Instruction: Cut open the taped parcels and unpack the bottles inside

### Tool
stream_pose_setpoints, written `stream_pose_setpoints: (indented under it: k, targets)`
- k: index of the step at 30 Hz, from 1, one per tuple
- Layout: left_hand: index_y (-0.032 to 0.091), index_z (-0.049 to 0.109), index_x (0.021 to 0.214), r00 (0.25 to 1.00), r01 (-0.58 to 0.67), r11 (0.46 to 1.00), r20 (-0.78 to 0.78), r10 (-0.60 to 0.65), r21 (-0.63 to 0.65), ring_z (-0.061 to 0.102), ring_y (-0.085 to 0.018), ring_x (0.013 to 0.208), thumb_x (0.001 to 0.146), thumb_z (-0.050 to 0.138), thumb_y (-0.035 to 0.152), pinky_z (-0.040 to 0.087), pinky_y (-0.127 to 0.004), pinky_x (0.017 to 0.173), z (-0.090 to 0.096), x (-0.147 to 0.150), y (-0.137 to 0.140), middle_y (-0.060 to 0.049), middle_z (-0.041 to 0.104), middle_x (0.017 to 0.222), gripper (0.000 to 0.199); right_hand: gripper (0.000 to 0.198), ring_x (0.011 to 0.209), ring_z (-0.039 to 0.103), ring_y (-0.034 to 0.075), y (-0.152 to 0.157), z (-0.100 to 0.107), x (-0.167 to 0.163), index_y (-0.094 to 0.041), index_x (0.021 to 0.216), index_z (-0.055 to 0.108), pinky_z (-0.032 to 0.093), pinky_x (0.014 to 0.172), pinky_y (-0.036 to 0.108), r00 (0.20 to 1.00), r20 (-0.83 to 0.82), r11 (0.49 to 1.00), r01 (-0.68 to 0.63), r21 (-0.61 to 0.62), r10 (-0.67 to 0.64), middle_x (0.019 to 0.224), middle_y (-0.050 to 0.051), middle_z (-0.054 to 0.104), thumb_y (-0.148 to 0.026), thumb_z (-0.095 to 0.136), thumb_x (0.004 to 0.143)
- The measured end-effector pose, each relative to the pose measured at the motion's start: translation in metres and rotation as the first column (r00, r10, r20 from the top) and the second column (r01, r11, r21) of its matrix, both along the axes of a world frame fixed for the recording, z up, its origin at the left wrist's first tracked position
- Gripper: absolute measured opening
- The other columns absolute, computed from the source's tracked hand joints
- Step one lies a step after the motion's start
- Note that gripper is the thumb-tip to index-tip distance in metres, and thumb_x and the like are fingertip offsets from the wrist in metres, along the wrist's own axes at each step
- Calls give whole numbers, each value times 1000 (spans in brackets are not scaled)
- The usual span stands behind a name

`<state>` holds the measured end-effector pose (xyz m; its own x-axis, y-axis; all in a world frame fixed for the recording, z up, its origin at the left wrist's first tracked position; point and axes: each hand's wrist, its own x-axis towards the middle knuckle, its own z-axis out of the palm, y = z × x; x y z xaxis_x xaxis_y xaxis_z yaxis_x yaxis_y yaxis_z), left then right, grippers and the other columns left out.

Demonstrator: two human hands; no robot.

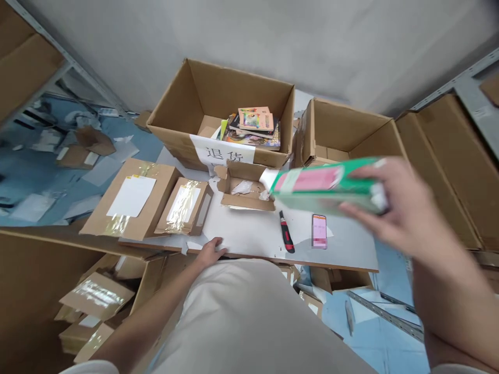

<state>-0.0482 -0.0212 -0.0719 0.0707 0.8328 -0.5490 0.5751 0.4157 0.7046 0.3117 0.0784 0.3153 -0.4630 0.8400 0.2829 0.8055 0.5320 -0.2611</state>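
the right hand (405, 205) grips a green, pink and white oblong package (312, 179) at one end, fingers over the top and thumb beneath; this end grip leaves most of its length exposed. motion blur obscures the package's lettering. the package is raised over the white worktop (241, 234), its far end close to a small, open brown cardboard carton (249, 203) containing crumpled whitish wrapping (242, 187). the left hand (210, 253) rests on the front edge of the worktop, fingers loosely bent and holding nothing, probably for support. a red-and-black utility knife (286, 234) and a slim smartphone with a lit pink screen (319, 231) lie near the front edge, a position that presumably keeps both within reach. two taped brown cardboard parcels (130, 197) stand side by side at left, labels upward, which keeps the labels readable. behind, a large open cardboard box (171, 143) contains stacked paperback books (255, 122).
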Motion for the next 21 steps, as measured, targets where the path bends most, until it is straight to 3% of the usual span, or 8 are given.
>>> stream_pose_setpoints:
  k: [2,4,6,8,12,14,17,21]
  targets:
    - [15,56,107,999,45,999,7,-45,-1,61,-26,111,67,62,43,47,-36,97,-1,4,3,-14,67,113,49,59,112,50,28,28,40,21,-26,129,42,42,93,46,958,5,939,281,201,-287,119,10,49,-50,63,79]
    - [15,56,107,996,84,996,17,-84,-4,61,-27,111,67,60,44,47,-37,97,1,9,6,-14,67,112,50,72,116,48,28,74,51,34,-19,132,38,40,92,43,848,24,816,502,286,-529,123,14,46,-58,62,76]
    - [15,56,107,994,106,994,22,-106,1,61,-27,111,68,59,44,46,-38,97,6,15,8,-15,67,111,49,80,117,47,31,129,29,42,-11,134,36,37,91,45,722,57,719,673,171,-690,125,19,41,-62,57,76]
    - [16,56,107,994,107,994,24,-107,16,61,-28,110,68,59,44,47,-40,97,14,18,9,-14,67,111,48,83,120,44,38,181,-15,46,-7,132,38,35,91,48,603,132,611,792,22,-787,127,24,38,-59,64,72]
    - [18,56,111,999,39,999,20,-39,25,60,-27,111,71,58,47,50,-40,91,27,15,4,-12,66,114,50,81,120,45,38,238,-117,51,-12,135,35,39,91,50,492,299,423,866,-267,-818,130,26,38,-42,74,70]
    - [17,56,112,1000,11,1000,3,-11,17,61,-27,109,72,56,49,50,-40,92,31,9,-2,-12,66,114,51,76,119,46,36,250,-154,53,-13,134,37,40,93,51,497,376,373,857,-356,-782,129,26,41,-41,71,71]
    - [18,56,112,999,-6,1000,-54,6,-2,62,-27,106,73,56,49,47,-41,96,29,1,-12,-11,66,113,50,72,119,48,33,263,-185,54,-13,134,37,40,95,50,573,469,387,812,-437,-673,128,24,46,-39,67,74]
    - [20,56,113,995,-2,999,-101,-2,-40,61,-27,108,73,56,46,46,-42,97,22,-4,-21,-10,67,113,48,67,113,53,31,278,-198,56,-12,134,40,43,91,50,635,564,357,769,-531,-528,127,22,50,-32,64,75]
